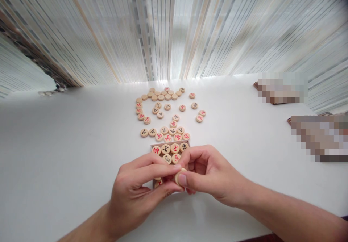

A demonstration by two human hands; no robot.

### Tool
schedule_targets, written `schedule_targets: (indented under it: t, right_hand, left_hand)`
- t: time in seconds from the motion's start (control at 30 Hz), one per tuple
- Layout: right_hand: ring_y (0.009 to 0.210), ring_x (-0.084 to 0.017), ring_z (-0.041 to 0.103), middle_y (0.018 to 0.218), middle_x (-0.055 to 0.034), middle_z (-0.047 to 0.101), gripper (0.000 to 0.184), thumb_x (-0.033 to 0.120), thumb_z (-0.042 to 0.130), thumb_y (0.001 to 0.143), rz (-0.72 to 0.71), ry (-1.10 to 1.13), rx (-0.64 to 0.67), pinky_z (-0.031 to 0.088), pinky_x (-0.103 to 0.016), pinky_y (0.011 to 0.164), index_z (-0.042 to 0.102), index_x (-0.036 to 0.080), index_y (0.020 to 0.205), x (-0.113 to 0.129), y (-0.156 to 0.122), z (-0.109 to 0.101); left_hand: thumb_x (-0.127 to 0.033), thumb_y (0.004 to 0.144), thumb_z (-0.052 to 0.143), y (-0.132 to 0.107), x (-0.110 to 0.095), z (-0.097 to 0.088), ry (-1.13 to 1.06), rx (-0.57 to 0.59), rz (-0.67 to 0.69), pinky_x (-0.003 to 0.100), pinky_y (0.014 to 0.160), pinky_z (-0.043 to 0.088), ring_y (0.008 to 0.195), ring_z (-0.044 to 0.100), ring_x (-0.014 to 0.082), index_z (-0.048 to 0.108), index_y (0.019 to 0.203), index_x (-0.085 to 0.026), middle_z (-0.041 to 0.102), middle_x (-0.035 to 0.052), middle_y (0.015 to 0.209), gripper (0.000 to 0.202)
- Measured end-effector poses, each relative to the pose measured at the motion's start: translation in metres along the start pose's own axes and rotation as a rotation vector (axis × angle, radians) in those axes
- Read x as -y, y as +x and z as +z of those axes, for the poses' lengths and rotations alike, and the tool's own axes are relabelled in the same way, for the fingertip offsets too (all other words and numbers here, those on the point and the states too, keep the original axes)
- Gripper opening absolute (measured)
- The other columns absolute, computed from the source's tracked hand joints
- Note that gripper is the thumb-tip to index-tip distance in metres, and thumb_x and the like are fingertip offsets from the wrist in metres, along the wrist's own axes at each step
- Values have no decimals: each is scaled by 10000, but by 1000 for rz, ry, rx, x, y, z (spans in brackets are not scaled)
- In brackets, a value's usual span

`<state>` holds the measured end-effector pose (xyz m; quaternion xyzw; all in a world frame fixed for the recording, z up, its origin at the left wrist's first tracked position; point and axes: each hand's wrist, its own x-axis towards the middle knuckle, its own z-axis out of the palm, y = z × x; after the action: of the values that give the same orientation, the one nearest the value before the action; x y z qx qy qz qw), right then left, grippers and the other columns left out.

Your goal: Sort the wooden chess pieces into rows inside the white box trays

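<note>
My left hand (138, 191) and my right hand (209, 176) meet over a small box (170, 145) at the near middle of the white table (67, 155). Both pinch one round wooden chess piece (179, 176) held on edge between their fingertips. The box holds several wooden discs marked in red or black; my hands hide its near half. Beyond the box, a row of discs (165, 133) lies on the table, and further back several more discs (163, 102) are scattered in a loose ring.
Two blurred flat objects lie at the right, one at the far edge (281, 88) and one nearer (319, 135). A striped curtain (174, 28) hangs behind the table. The table's near edge runs under my right forearm.
</note>
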<state>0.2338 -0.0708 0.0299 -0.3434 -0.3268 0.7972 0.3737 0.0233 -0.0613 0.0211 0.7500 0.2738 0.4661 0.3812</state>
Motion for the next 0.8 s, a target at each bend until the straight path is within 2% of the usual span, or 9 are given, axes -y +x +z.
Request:
schedule_targets:
  t: [0.27, 0.47, 0.67, 0.8]
  right_hand:
    - [558, -81, 578, 619, 18, 701, 349, 244, 1040, 647, 8, -37, -11, 462, -191, 560, 727, 139, 763, 1, 0, 1]
    - [575, -93, 604, 670, -2, 725, 310, 350, 988, 757, -12, -57, 11, 492, -221, 582, 771, 135, 812, 4, 1, 1]
    - [595, -71, 620, 679, 11, 733, 281, 260, 1011, 731, -22, -23, 44, 497, -179, 589, 791, 141, 858, 2, 0, -2]
    - [621, -78, 652, 743, -7, 775, 312, 204, 1026, 697, -51, -2, 16, 528, -174, 598, 838, 154, 941, 3, 1, -1]
  left_hand:
    - [-38, 857, 868, 0, -1, 0, -3, 4, 3, 221, 625, 609, 706, 727, 132, 842, 1148, -206, 788, 30, 879, 337]
    - [-66, 871, 868, 1, -2, -1, -56, 1, -45, 227, 642, 599, 707, 711, 136, 846, 1163, -235, 784, 30, 857, 338]
    - [-52, 876, 854, 3, -2, -1, -75, -14, -61, 215, 646, 592, 719, 709, 131, 848, 1178, -246, 783, 28, 868, 359]
    - [-76, 895, 843, 3, 0, -1, -74, -51, -89, 235, 680, 608, 750, 713, 144, 842, 1200, -264, 779, 34, 883, 359]
